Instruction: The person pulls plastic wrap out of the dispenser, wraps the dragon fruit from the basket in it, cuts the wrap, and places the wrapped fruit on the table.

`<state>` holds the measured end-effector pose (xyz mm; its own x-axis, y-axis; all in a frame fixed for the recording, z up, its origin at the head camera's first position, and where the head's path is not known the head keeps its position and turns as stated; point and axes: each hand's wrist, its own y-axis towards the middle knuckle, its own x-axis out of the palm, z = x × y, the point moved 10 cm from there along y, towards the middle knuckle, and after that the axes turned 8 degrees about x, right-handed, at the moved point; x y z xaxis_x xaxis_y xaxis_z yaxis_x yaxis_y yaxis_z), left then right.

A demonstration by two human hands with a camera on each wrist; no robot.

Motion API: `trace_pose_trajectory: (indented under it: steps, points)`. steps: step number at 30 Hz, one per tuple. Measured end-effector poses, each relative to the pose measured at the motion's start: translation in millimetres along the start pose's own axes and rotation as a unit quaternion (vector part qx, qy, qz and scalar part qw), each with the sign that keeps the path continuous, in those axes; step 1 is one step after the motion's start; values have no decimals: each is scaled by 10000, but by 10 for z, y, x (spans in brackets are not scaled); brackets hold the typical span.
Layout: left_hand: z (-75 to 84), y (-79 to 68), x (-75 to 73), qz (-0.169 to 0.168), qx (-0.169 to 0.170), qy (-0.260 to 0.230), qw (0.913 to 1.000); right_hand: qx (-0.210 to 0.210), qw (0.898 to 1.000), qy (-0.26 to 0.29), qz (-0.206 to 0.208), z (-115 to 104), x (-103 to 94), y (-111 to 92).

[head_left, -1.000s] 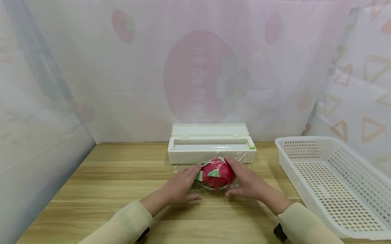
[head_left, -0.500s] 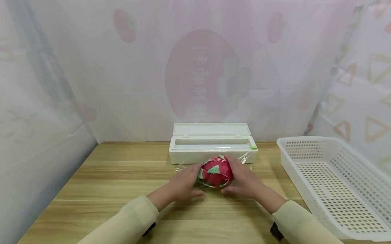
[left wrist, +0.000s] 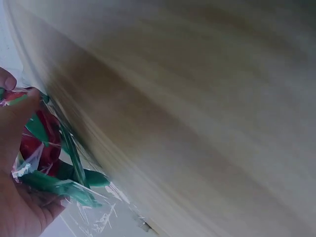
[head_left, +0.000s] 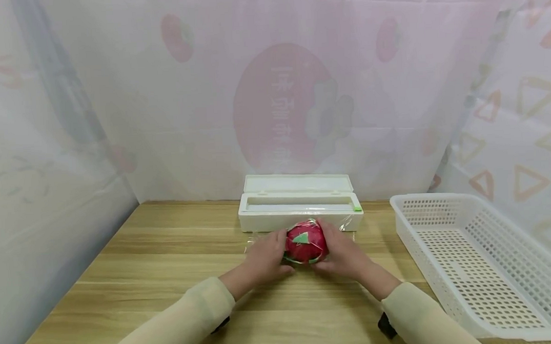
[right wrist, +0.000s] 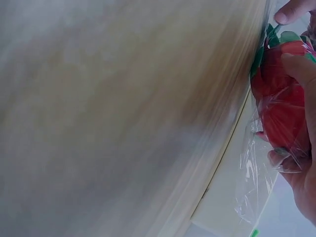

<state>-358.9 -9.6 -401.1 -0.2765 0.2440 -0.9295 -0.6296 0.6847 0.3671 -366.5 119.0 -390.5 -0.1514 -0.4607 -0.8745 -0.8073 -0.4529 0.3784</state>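
Note:
A red dragon fruit [head_left: 306, 246] with green scales sits between the two hands near the table's middle, in front of the cling film dispenser. Clear cling film [right wrist: 252, 173] covers it, with loose creased film trailing below it in the right wrist view. The left hand [head_left: 266, 257] grips the fruit's left side, thumb toward the body. On the opposite side the right hand [head_left: 345, 253] holds it, fingers curving over the back. In the left wrist view the green scales [left wrist: 64, 185] show through wrinkled film. The fruit's underside is hidden.
The white cling film dispenser [head_left: 268, 222] stands by the back curtain, lid raised, with a green slider [head_left: 357, 208] at its right end. A white perforated basket [head_left: 421, 253] takes up the right side. Wood-grain table [head_left: 168, 248] extends to the left.
Both hands have closed in on the dragon fruit; the left hand moved right, wrapping further round its side, and the right hand shifted slightly left. The fruit turned a little.

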Motion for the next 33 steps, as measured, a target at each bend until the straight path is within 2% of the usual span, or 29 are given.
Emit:
trace_pose_trajectory:
  steps: [7, 13, 18, 26, 33]
  points:
    - [1, 21, -19, 139, -133, 332, 9993, 56, 9999, -141, -61, -18, 8, 1]
    - [30, -6, -67, 306, 46, 387, 9988, -113, 9997, -182, 96, -46, -25, -22]
    - [22, -52, -86, 377, 134, 183, 9990, -127, 9996, -129, 197, -77, -85, -44]
    - [6, -95, -174, 678, 226, -5, 9974, -228, 9991, 143, 341, -135, -185, -71]
    - [8, -117, -258, 720, 237, -319, 9966, -89, 9987, 342, 362, -102, -219, -83]
